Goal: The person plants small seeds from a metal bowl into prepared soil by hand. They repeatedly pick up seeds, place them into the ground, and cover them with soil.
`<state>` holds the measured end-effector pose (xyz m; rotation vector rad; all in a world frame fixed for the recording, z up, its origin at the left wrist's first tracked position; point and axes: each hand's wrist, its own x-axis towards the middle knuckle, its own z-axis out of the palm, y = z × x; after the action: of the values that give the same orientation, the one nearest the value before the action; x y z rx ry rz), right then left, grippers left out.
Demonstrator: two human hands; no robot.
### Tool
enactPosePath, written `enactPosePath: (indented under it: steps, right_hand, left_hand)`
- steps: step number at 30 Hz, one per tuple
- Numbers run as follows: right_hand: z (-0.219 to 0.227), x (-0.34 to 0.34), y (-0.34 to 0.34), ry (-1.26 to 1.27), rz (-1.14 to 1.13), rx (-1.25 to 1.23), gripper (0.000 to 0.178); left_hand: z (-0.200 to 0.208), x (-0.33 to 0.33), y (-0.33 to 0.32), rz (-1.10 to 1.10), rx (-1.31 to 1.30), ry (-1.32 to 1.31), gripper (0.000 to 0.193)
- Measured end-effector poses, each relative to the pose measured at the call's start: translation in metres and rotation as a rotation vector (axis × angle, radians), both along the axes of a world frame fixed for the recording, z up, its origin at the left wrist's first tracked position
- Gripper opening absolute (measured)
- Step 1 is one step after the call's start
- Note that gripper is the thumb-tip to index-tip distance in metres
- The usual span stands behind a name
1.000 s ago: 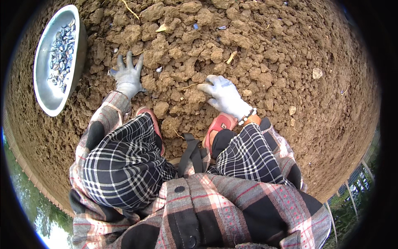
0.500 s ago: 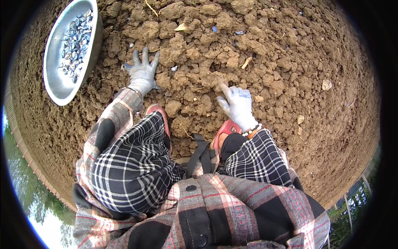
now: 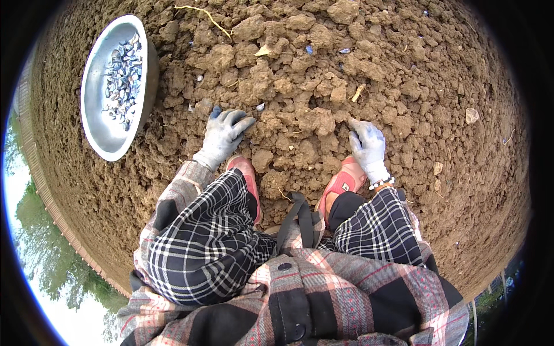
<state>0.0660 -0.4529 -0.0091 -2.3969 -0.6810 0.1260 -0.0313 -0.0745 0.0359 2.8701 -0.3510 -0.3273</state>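
My left hand (image 3: 221, 136), in a grey-white glove with a blue stain on one fingertip, rests on the clumpy brown soil (image 3: 300, 121). Its fingers are bent but apart, with nothing visible between them. Just beyond its fingertips lies a small whitish piece (image 3: 260, 106). My right hand (image 3: 368, 146), in a similar glove, hovers at or on the soil by my right shoe. Its index finger and thumb point left while the other fingers curl in; whatever the curled fingers might hold is hidden. Small dark, white and bluish clove-like pieces (image 3: 122, 81) fill part of a metal basin (image 3: 111, 149) at the far left.
Pink shoes (image 3: 249, 183) stand on the soil between my hands. Scattered about are blue bits (image 3: 309, 49), a yellowish stick (image 3: 358, 93), a long dry root (image 3: 203, 12) and a pale stone (image 3: 471, 115). A fence-like edge (image 3: 49, 213) curves along the left.
My left hand has drawn back toward me, its spread fingers now bent. My right hand has shifted slightly right over the soil. The whole view has moved, so the basin appears farther right.
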Motion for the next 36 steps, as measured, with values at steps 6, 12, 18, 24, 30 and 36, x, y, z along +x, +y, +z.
enactPosePath:
  steps: [6,12,18,24,30,36]
  right_hand:
    - [-0.001,-0.003,-0.003,-0.02,0.042,-0.01,0.041]
    - [-0.002,-0.006,-0.011,-0.038,0.07,-0.052,0.042]
    - [-0.005,-0.006,-0.011,-0.045,0.082,-0.056,0.041]
    - [-0.005,-0.004,-0.006,-0.061,0.064,-0.045,0.039]
    - [-0.003,-0.004,0.002,-0.101,0.04,-0.072,0.035]
    - [-0.016,0.001,-0.005,-0.171,0.117,-0.15,0.039]
  left_hand:
    - [0.013,0.038,0.014,-0.097,0.0,0.329,0.054]
    - [0.024,0.04,0.017,0.44,-0.375,0.501,0.048]
    - [-0.011,0.038,0.006,0.625,-0.637,0.431,0.046]
    - [-0.008,0.047,-0.009,0.455,-0.131,0.18,0.049]
    - [0.002,0.053,-0.027,0.507,0.003,0.262,0.043]
    - [-0.005,0.05,-0.027,0.533,-0.14,0.214,0.035]
